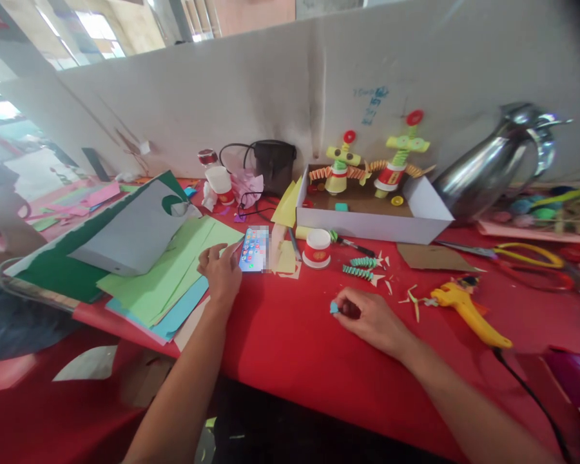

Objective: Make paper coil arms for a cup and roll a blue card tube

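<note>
Two hands at work: the left hand (221, 270) lay on the red cloth-covered table (290, 348), and the right hand (370, 319) rested on it further right.
Left fingers: loosely curled, gripping nothing; the forefinger tip touched the lower left corner of the lit rectangular smartphone (254, 249), which lay flat just ahead of the fingertips.
Right fingers: pinched shut on a small teal foam piece (334, 307), held at the tips of thumb and forefinger, just above or on the cloth; which, I could not tell.
Beside the left fingers: a stack of pale green and blue paper sheets (174, 283) lay touching the knuckle side.
Ahead of the right fingers: two green folded paper springs (360, 267) lay near, with a short white-and-red paper cup (317, 249) just beyond them.
Right of the right fingers: a yellow plastic glue gun (466, 309) lay well apart from them, its black cord running off toward the table edge.
Far beyond both hands: a white cardboard box (372, 222) held two paper-cup figures with spring arms (367, 167).
Step in hand, as judged: the phone was being consulted while the teal piece was kept ready for fixing.
Next move, as judged: it called for a steady pinch on the teal piece, with the left hand freed from the phone for the glue gun or the box.
</note>
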`<state>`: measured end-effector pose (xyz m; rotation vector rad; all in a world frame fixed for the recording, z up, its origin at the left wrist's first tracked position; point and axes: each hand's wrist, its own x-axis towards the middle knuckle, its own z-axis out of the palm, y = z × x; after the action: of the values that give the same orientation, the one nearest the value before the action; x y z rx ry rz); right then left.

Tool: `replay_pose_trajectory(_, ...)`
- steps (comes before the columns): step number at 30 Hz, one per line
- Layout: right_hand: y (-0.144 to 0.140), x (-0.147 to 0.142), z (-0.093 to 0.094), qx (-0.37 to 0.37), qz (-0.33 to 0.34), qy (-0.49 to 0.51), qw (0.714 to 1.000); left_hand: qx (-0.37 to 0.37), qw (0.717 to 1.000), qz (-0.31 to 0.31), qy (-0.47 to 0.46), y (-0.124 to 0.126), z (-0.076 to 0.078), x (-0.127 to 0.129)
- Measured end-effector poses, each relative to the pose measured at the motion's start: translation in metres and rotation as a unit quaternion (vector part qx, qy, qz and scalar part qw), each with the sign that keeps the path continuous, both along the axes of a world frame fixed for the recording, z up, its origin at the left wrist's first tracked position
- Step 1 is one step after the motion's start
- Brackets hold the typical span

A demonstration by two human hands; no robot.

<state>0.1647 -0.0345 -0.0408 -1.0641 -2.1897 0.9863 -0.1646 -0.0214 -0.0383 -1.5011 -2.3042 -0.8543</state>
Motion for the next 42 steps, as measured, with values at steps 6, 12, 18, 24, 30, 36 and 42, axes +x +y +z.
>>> replay_pose_trajectory(6, 0.001, -0.002, -0.001, -0.028, -0.005, 0.004, 1.000, -0.015, 1.000, -0.001, -0.003, 0.002, -0.004, -0.011)
replay_pose_trajectory(12, 0.002, -0.002, -0.003, -0.025, 0.000, 0.007, 1.000, -0.061, 0.998, -0.025, 0.022, -0.001, -0.003, -0.003)
replay_pose_trajectory(18, 0.000, -0.003, 0.001, -0.019, 0.006, -0.012, 1.000, -0.113, 0.988, -0.100, 0.027, -0.002, 0.003, 0.005)
replay_pose_trajectory(24, 0.000, -0.002, 0.003, 0.004, -0.024, -0.015, 1.000, -0.066, 0.996, -0.062, -0.005, -0.002, 0.008, 0.004)
replay_pose_trajectory(30, 0.002, -0.002, 0.000, -0.026, -0.016, -0.020, 0.999, -0.069, 0.995, -0.077, 0.000, -0.002, 0.007, 0.006)
replay_pose_trajectory(36, -0.001, -0.003, 0.002, -0.021, -0.014, -0.013, 1.000, -0.091, 0.979, -0.169, 0.066, -0.006, 0.002, 0.008)
replay_pose_trajectory(42, -0.001, -0.002, 0.007, -0.023, -0.017, 0.026, 0.999, -0.024, 0.980, -0.189, 0.060, -0.006, 0.005, 0.011)
